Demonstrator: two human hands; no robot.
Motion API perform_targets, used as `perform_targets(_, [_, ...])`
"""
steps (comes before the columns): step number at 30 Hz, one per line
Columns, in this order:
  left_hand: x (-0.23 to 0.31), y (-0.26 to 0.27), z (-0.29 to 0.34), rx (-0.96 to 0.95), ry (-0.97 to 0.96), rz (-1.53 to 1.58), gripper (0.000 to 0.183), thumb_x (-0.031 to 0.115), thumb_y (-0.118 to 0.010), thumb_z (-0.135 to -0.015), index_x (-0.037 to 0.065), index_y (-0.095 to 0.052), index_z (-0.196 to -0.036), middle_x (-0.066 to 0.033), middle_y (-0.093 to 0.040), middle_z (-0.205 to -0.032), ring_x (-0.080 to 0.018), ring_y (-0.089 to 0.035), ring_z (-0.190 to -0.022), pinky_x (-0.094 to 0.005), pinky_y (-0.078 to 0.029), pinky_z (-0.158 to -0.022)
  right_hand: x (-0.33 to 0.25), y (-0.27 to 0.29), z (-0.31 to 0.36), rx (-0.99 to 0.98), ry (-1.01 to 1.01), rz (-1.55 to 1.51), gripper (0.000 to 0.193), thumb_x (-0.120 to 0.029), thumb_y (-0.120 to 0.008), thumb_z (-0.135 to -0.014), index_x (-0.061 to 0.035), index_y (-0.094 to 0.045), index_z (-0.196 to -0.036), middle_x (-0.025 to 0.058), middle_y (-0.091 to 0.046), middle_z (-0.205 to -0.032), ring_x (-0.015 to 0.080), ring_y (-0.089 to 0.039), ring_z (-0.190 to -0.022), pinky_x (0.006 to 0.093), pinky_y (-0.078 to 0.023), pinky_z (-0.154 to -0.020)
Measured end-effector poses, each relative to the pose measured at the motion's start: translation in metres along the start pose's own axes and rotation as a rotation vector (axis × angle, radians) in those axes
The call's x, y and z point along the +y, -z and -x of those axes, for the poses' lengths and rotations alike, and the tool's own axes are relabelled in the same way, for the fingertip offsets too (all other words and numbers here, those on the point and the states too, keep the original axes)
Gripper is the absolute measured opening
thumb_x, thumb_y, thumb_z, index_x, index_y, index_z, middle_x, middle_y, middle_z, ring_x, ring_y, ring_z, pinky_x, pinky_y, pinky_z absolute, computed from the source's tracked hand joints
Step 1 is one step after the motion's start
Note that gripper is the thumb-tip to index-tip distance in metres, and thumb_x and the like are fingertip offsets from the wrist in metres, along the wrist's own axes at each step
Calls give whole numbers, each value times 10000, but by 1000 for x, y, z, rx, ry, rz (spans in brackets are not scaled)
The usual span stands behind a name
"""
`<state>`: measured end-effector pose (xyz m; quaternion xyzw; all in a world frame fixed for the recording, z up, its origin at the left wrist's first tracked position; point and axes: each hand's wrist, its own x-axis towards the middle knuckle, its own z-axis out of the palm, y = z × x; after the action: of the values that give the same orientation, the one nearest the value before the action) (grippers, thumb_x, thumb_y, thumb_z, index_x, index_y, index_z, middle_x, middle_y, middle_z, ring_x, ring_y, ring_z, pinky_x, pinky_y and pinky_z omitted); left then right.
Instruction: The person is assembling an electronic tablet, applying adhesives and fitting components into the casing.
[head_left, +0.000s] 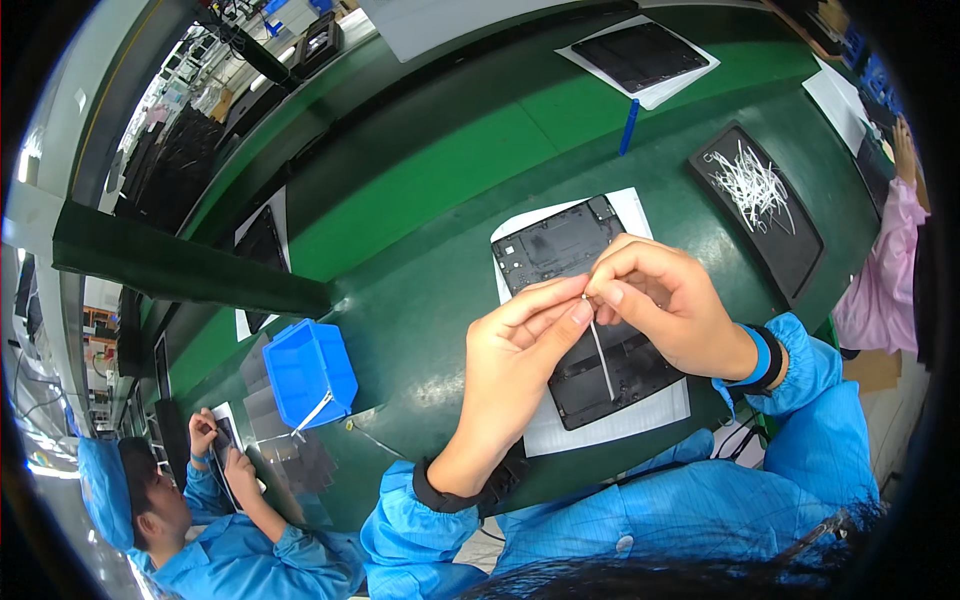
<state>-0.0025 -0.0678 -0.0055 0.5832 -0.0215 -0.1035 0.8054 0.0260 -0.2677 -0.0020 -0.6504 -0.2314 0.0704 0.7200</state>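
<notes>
My left hand [525, 345] and my right hand [665, 300] meet with pinched fingertips at the upper end of a thin white strip [603, 362]. The strip hangs down from that pinch toward me; whether it is a cable or a tape cannot be made out. Beneath my hands lies a black tablet housing [555, 245], its inner side up, resting on white paper sheets [660, 405]. My fingers and palms cover part of the housing's middle. A blue and black band circles my right wrist.
To the right, a black tray [790, 255] holds a tangle of white strips [752, 188]. A blue bin [310, 375] stands left, near a dark green beam [190, 265]. Far off lie a blue pen [629, 127] and another housing [640, 55]. Co-workers sit at lower left and far right.
</notes>
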Motion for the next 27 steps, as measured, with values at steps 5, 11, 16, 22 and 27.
perform_targets(5, [-4, -2, -4, -21, 51, 159, 264, -12, -729, -986, -92, -659, -1229, -159, -700, -1222, -223, -724, -1136, -333, -581, -1026, -2, 1, 4, 66, 31, 85, 106, -21, -653, -1010, 54, -693, -1074, 106, -697, -1015, 147, -702, -881, 285, -572, -765])
perform_targets(11, [-5, -5, -4, 66, -144, 49, 262, -100, -755, -925, -76, -672, -1172, -146, -694, -1179, -220, -720, -1122, -331, -606, -1008, -8, 3, 3, 66, 107, 344, 79, 1, -692, -972, 50, -714, -1029, 116, -732, -949, 174, -725, -811, 299, -571, -735])
perform_targets(16, [-5, -9, -3, 115, -282, -150, 185, -104, -772, -905, -56, -746, -1082, -129, -683, -1184, -191, -708, -1072, -300, -610, -941, -3, 4, 3, 53, 176, 452, 96, 17, -705, -945, 43, -716, -1036, 129, -724, -939, 204, -727, -788, 310, -572, -717])
perform_targets(22, [-4, -8, 0, 104, -329, -287, 182, -96, -760, -919, -56, -771, -1097, -129, -680, -1193, -190, -701, -1082, -300, -612, -941, 1, 4, 4, 33, 305, 612, 141, 49, -696, -905, 23, -684, -1043, 139, -694, -945, 254, -709, -805, 347, -562, -685])
perform_targets(27, [0, -14, -1, 101, -266, -203, 212, -79, -768, -922, -64, -759, -1133, -139, -689, -1213, -194, -714, -1078, -308, -619, -946, 5, 9, 1, -14, 273, 550, 127, 57, -671, -906, 15, -641, -1022, 131, -658, -973, 237, -669, -796, 342, -533, -691])
